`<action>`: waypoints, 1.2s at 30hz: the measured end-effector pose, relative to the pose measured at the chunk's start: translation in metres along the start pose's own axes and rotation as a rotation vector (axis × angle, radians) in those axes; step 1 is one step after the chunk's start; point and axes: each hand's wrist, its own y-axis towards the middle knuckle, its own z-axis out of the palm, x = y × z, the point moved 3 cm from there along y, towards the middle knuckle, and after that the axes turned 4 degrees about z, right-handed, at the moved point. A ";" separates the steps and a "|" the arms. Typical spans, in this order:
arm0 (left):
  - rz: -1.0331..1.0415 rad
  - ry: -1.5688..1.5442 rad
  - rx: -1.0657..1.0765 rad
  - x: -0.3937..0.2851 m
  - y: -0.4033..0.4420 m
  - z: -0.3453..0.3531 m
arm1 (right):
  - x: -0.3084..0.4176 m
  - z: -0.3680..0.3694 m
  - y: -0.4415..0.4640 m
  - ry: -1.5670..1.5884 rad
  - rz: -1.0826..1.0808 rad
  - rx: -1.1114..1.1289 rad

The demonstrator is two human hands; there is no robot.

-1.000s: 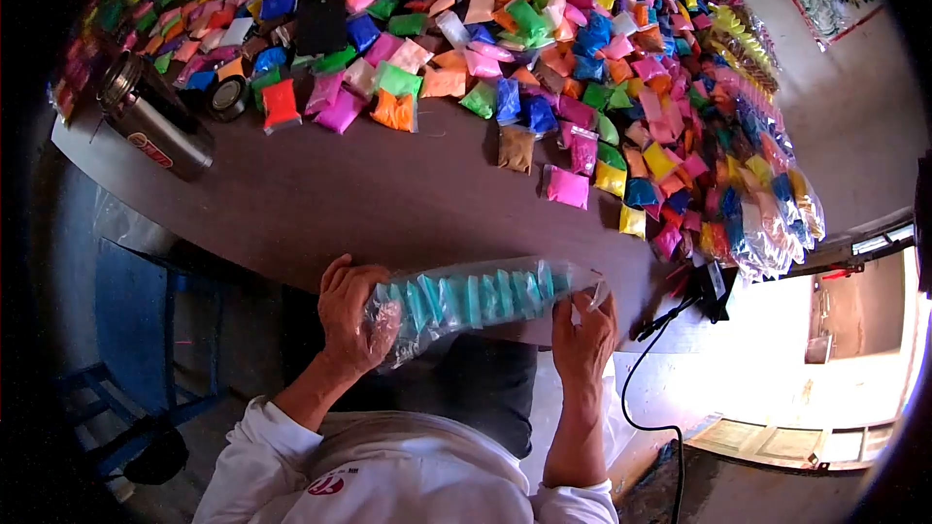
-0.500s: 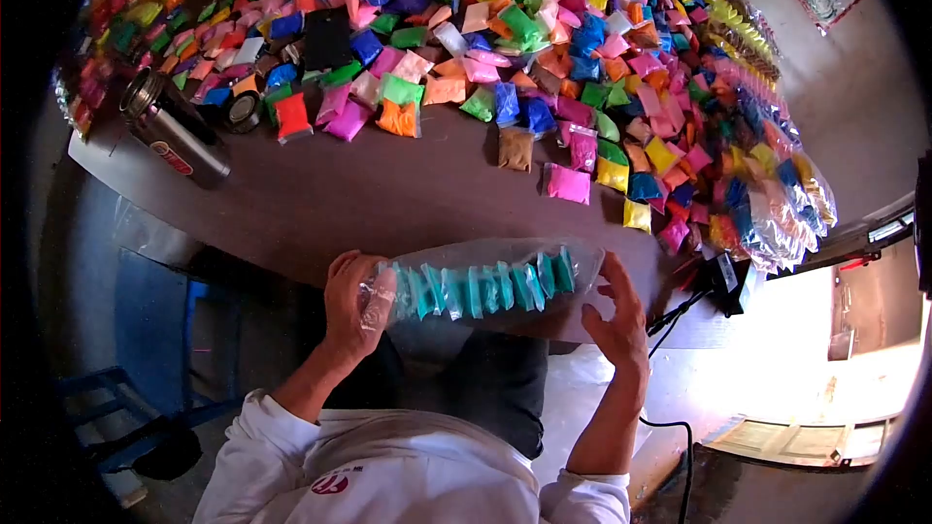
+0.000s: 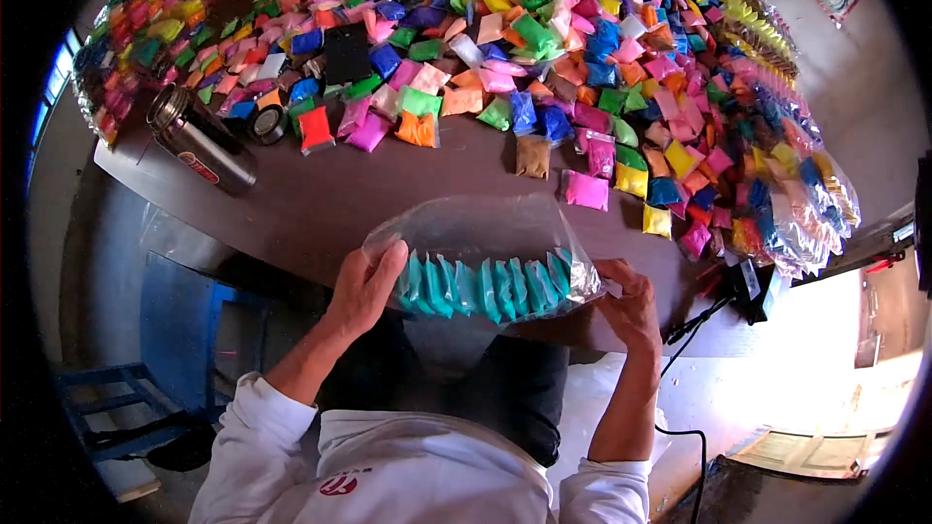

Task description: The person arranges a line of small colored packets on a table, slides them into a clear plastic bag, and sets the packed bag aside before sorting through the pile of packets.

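A clear plastic bag [image 3: 466,223] hangs between my two hands above the table's near edge. Inside it stands a row of several teal packets [image 3: 485,289], packed side by side. My left hand [image 3: 364,291] grips the bag's left end, thumb on top. At the opposite end, my right hand [image 3: 629,299] pinches the bag's right edge with the fingers curled in. The upper part of the bag stands up loosely above the packets.
Small colourful packets [image 3: 485,49] cover the far part of the brown table [image 3: 388,175]. An uncapped metal flask [image 3: 204,141] leans at the left, its lid [image 3: 269,123] alongside. At the right are filled clear bags [image 3: 796,194] and a black box with cables [image 3: 757,286].
My right hand has gone from spread fingers beside the bag to pinching its right edge. The bag's upper part has opened out and upward. The view has shifted slightly.
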 end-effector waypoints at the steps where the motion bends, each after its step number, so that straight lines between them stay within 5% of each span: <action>1: 0.006 -0.039 0.019 -0.001 0.003 0.000 | -0.004 -0.001 -0.001 0.042 -0.043 0.000; 11: 0.024 0.030 0.072 -0.005 0.031 -0.007 | 0.000 0.003 0.001 0.313 0.156 0.037; 14: 0.016 0.029 0.151 0.000 0.039 -0.009 | -0.001 0.001 0.008 0.177 0.211 0.020; 23: -0.197 -0.248 -0.184 0.012 0.058 -0.021 | 0.005 0.005 0.019 0.159 0.272 -0.004; 27: -0.101 -0.188 -0.240 0.022 0.054 -0.018 | -0.012 0.004 0.025 0.172 0.342 -0.041; 30: 0.007 -0.161 -0.241 0.026 0.051 -0.015 | -0.013 -0.013 0.020 0.387 0.213 -0.453; 32: 0.049 -0.167 -0.292 0.020 0.046 -0.011 | 0.018 -0.020 0.009 0.142 0.036 -0.526; 34: 0.075 -0.095 -0.274 0.027 0.042 -0.010 | 0.026 -0.019 0.005 0.123 0.006 -0.480; 36: 0.105 -0.028 -0.257 0.027 0.041 -0.006 | 0.052 -0.010 0.007 -0.084 -0.264 -0.315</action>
